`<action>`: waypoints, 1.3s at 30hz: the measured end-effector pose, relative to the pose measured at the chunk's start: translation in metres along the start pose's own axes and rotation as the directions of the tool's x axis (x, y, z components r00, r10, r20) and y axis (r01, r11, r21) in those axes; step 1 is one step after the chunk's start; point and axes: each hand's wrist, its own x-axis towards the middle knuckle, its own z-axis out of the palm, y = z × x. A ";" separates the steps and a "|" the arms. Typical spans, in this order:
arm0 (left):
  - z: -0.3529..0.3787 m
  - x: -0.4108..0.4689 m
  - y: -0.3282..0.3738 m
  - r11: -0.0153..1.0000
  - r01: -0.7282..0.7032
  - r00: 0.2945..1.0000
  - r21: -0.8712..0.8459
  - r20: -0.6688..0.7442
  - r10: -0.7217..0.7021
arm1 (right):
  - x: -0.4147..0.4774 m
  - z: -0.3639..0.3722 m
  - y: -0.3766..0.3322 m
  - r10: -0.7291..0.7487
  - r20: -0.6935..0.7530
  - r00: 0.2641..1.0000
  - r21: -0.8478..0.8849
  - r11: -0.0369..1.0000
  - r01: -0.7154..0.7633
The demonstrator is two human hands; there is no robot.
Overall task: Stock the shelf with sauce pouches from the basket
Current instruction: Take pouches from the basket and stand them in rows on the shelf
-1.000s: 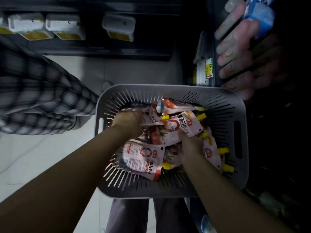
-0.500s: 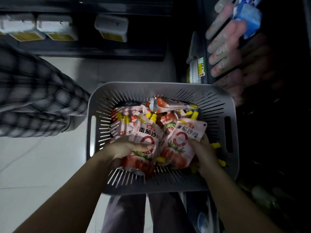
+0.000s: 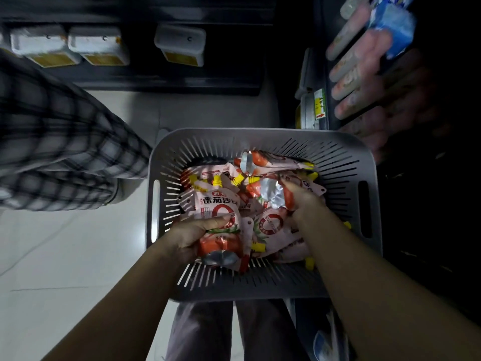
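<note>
Pouch-gathering at the near edge of the basket (image 3: 260,287): gripping one sauce pouch (image 3: 221,212) with the left hand (image 3: 192,238), thumb across its face, probably for lifting it out cap-up. Further in, curling the right hand (image 3: 302,204) round a second pouch (image 3: 273,195) on the pile toward the right wall, seemingly collecting a pair. Leaving bare floor at the far left corner; lifting toward the dark shelf (image 3: 324,74) beyond the far right corner looking unobstructed.

Grey slatted basket (image 3: 260,135) held heap of sauce pouches (image 3: 272,225). Left grip (image 3: 190,235) clutched red-white pouch (image 3: 218,204) near basket's near-left corner, thumb across front. Right grip (image 3: 304,204) pinched silver-backed pouch (image 3: 273,194) mid-heap. Checked sleeve (image 3: 57,142) at left.
</note>
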 end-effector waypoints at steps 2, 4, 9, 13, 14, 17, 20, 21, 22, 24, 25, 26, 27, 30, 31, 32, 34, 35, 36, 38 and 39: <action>-0.003 -0.002 -0.001 0.999 0.008 1.000 -0.046 0.008 -0.007 | -0.022 -0.004 -0.005 0.067 0.085 0.994 0.035 0.997 -0.070; -0.005 -0.007 -0.002 0.998 0.030 0.999 -0.056 0.030 -0.029 | -0.040 -0.008 -0.005 0.161 0.080 0.984 0.182 0.968 -0.174; -0.003 -0.032 0.012 0.999 -0.005 0.987 -0.033 0.163 0.011 | -0.081 -0.039 0.025 0.122 0.219 0.968 0.312 0.931 -0.188; 0.006 -0.066 0.046 0.994 -0.110 0.957 -0.004 0.269 0.107 | -0.107 -0.052 0.035 -0.085 0.370 0.925 0.427 0.900 -0.088; 0.011 -0.077 0.057 0.988 -0.152 0.951 0.003 0.274 0.145 | -0.115 -0.052 0.031 -0.131 0.413 0.901 0.440 0.895 -0.071; 0.030 -0.114 0.091 0.967 -0.255 0.927 0.015 0.288 0.240 | -0.154 -0.046 0.001 -0.286 0.519 0.805 0.438 0.898 0.037; 0.048 -0.155 0.121 0.928 -0.372 0.881 0.016 0.321 0.348 | -0.204 -0.041 -0.034 -0.444 0.567 0.694 0.469 0.866 0.171; 0.053 -0.169 0.130 0.908 -0.419 0.858 0.013 0.334 0.391 | -0.218 -0.041 -0.043 -0.497 0.558 0.665 0.494 0.843 0.215; 0.060 -0.184 0.137 0.885 -0.465 0.831 0.008 0.348 0.434 | -0.232 -0.041 -0.052 -0.543 0.549 0.636 0.522 0.816 0.246; 0.075 -0.216 0.149 0.828 -0.560 0.771 0.014 0.374 0.515 | -0.263 -0.043 -0.065 -0.627 0.533 0.568 0.585 0.758 0.288; 0.082 -0.233 0.154 0.800 -0.599 0.739 0.014 0.393 0.547 | -0.277 -0.045 -0.070 -0.670 0.511 0.538 0.614 0.723 0.317; 0.090 -0.249 0.158 0.775 -0.632 0.707 0.012 0.417 0.571 | -0.291 -0.047 -0.074 -0.710 0.480 0.514 0.630 0.687 0.361; 0.098 -0.266 0.161 0.749 -0.662 0.675 0.011 0.443 0.590 | -0.306 -0.051 -0.078 -0.744 0.443 0.500 0.634 0.654 0.413; 0.125 -0.313 0.167 0.658 -0.751 0.575 0.053 0.542 0.613 | -0.351 -0.070 -0.082 -0.815 0.323 0.481 0.582 0.572 0.578; 0.136 -0.328 0.167 0.616 -0.784 0.535 0.069 0.577 0.617 | -0.367 -0.079 -0.081 -0.836 0.282 0.470 0.557 0.542 0.629; 0.147 -0.344 0.166 0.578 -0.813 0.492 0.072 0.615 0.616 | -0.385 -0.088 -0.080 -0.854 0.239 0.462 0.526 0.514 0.678; 0.168 -0.370 0.161 0.514 -0.856 0.410 0.055 0.678 0.611 | -0.421 -0.106 -0.073 -0.904 0.139 0.404 0.492 0.418 0.764; 0.177 -0.381 0.158 0.493 -0.869 0.375 0.038 0.700 0.608 | -0.436 -0.114 -0.069 -0.920 0.099 0.380 0.490 0.377 0.786; 0.188 -0.393 0.153 0.475 -0.880 0.340 0.019 0.724 0.600 | -0.451 -0.123 -0.064 -0.932 0.053 0.359 0.488 0.337 0.805; 0.214 -0.416 0.140 0.453 -0.891 0.288 0.002 0.774 0.564 | -0.478 -0.148 -0.053 -0.947 -0.052 0.317 0.446 0.262 0.856; 0.226 -0.428 0.132 0.444 -0.896 0.266 0.000 0.801 0.536 | -0.493 -0.161 -0.046 -0.951 -0.096 0.292 0.414 0.229 0.881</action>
